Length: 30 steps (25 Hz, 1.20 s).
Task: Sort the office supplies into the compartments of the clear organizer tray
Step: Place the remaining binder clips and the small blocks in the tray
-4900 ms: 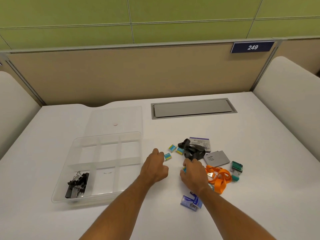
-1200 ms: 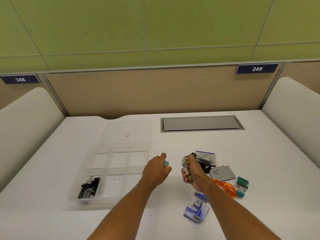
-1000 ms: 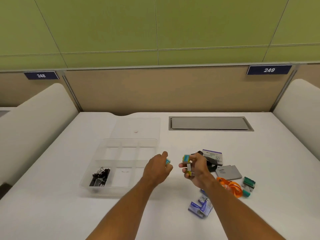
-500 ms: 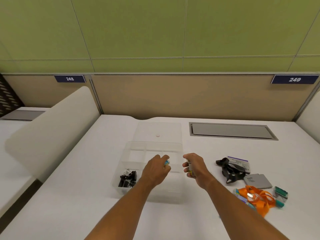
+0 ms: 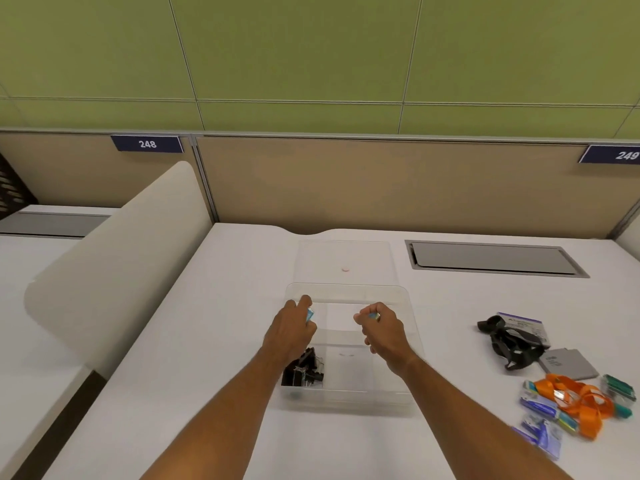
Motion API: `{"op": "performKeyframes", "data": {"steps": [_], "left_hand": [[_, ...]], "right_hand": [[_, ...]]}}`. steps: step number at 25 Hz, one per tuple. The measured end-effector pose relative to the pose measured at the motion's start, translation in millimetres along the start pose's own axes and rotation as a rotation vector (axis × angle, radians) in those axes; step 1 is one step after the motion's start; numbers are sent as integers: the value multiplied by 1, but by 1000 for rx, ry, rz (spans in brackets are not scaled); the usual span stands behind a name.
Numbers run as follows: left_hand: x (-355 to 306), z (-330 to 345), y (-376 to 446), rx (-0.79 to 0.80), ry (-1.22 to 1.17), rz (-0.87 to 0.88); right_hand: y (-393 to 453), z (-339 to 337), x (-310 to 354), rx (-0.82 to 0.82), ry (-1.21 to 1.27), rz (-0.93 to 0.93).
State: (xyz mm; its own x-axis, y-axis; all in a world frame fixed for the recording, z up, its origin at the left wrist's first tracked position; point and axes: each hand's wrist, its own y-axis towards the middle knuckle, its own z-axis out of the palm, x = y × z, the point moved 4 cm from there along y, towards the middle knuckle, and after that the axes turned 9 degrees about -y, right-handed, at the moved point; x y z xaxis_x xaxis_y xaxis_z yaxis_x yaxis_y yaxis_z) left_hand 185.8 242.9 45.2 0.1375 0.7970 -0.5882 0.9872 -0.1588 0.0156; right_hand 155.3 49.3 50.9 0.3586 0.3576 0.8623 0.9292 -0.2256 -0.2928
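- The left hand (image 5: 291, 329) has its fingers curled around a little blue box (image 5: 310, 314). Only a corner of the box peeks out by the thumb.
- The right hand (image 5: 382, 329) is curled too, and it pinches small blue and yellow things (image 5: 373, 316). They may be more little boxes, but most of them is hidden in the fist.
- Both hands are held over the clear organizer tray (image 5: 398, 292). The left hand is above the tray's left side and the right hand is above its right side. I cannot tell if they touch the tray.
- The tray sits on the white desk (image 5: 225, 341) and has thin see-through walls that split it into boxes.
- A bunch of black binder clips (image 5: 304, 370) lies in the near left box of the tray, just under the left wrist.
- A clear lid (image 5: 344, 261) lies flat on the desk right behind the tray.
- More supplies are well off to the right on the desk. There is a black strap (image 5: 502, 341) lying on a white card with a purple top (image 5: 521, 323).
- Next to that is a flat gray pad (image 5: 568, 363).
- Closer to the person is an orange strap (image 5: 575, 400), lying over some small blue packs (image 5: 540, 407).
- A green box (image 5: 618, 391) sits just to the right of the orange strap.
- A gray metal flap (image 5: 491, 259) is set into the desk at the back right.
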Motion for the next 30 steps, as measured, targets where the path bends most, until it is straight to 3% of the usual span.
{"op": "performKeyframes", "data": {"steps": [18, 25, 30], "left_hand": [[33, 35, 76, 188, -15, -1], [31, 30, 72, 163, 16, 86], [42, 12, 63, 24, 162, 194]], "right_hand": [[56, 26, -5, -36, -118, 4], [65, 45, 3, -28, -212, -64], [72, 69, 26, 4, -309, -200]]}}
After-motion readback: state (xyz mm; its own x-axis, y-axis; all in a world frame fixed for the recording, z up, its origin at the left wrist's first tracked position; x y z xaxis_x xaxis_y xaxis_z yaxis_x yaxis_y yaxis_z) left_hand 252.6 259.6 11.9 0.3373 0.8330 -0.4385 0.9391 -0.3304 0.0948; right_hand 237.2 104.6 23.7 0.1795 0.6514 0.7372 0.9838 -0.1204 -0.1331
